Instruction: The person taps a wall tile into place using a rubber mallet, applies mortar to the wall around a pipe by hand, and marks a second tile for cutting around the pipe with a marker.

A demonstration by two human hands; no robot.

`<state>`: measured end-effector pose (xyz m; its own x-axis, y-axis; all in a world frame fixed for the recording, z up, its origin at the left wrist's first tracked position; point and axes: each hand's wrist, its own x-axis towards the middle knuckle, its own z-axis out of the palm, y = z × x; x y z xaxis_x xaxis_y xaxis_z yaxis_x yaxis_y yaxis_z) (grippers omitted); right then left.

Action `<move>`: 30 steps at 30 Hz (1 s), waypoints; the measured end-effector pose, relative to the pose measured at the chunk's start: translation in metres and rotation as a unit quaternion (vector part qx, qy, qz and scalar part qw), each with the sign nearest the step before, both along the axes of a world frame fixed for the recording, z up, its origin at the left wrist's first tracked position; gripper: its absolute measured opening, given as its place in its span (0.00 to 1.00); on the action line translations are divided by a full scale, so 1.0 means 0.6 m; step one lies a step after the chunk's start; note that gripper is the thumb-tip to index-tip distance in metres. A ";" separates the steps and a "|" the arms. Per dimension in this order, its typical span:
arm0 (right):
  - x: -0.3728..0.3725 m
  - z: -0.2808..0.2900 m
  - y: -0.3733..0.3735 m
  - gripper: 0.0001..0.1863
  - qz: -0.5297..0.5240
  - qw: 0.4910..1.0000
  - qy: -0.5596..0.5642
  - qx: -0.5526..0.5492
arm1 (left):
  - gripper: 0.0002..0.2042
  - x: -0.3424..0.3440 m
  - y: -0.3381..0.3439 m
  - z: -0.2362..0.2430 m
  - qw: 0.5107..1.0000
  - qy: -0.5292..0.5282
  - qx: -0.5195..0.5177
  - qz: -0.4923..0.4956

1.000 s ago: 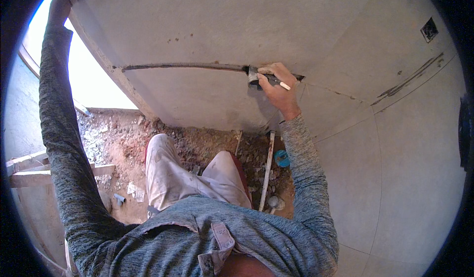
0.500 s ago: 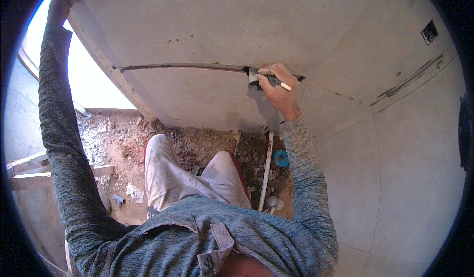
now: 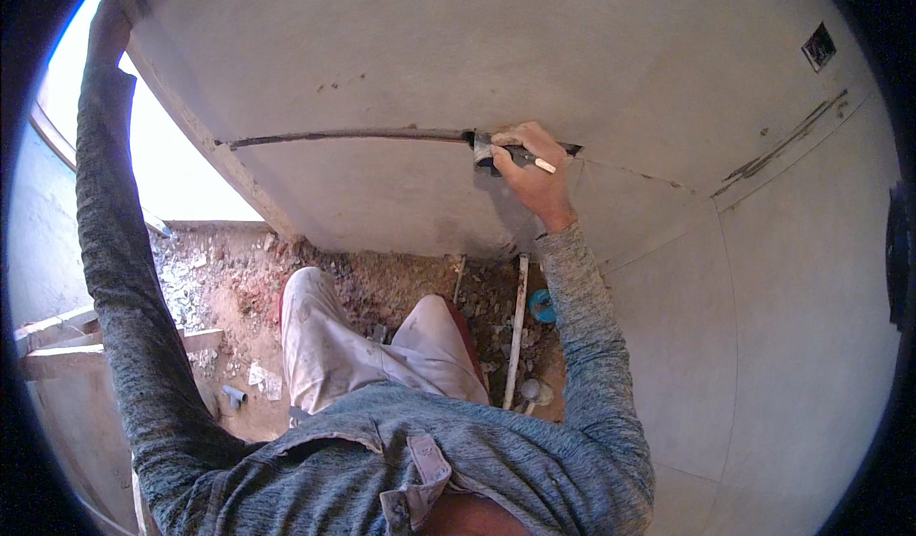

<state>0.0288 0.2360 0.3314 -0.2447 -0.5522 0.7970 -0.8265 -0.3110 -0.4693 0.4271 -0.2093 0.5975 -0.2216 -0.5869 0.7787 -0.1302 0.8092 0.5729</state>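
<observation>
My right hand is closed at the wall, its fingers around a grey plastic pipe fitting. A dark marker with a pale end also sits in that hand, pointing down to the right. The fitting is held against a long, narrow groove cut across the wall, with its round opening facing downward. At upper left my left arm is stretched up, and my left hand rests by the wall's edge at the bright opening. Its fingers are mostly hidden there.
Rubble and soil cover the ground around my knees. A white pipe and a blue round object lie to the right. At left are a grey pipe tee and wooden boards. A square box hole opens in the right wall.
The view has shifted slightly. My right hand stays at the groove with the fitting and marker, and my left hand remains at the wall's edge.
</observation>
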 end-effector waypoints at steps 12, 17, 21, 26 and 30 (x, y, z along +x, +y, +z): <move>-0.030 0.018 0.055 0.05 -0.097 0.989 -0.087 -0.077 | 0.22 0.000 -0.016 0.004 1.000 0.006 0.007 -0.018; -0.053 -0.006 0.076 0.07 -0.093 0.980 -0.166 -0.061 | 0.22 0.001 -0.023 0.003 1.000 0.009 0.008 -0.027; -0.066 0.006 0.090 0.11 -0.092 0.958 -0.239 -0.131 | 0.22 0.005 -0.035 0.001 0.999 0.016 0.009 -0.040; -0.126 0.044 0.115 0.20 -0.134 0.940 -0.292 -0.114 | 0.22 -0.014 -0.021 -0.005 0.999 0.027 0.026 -0.008; -0.125 0.114 0.091 0.20 -0.154 0.949 -0.253 -0.110 | 0.22 0.008 -0.029 0.011 0.999 -0.025 -0.014 0.039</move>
<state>-0.0460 0.2904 0.3999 -0.7499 -0.2260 0.6217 -0.5801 -0.2269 -0.7823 0.4319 -0.2268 0.6040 -0.2149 -0.5815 0.7846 -0.2212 0.8115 0.5409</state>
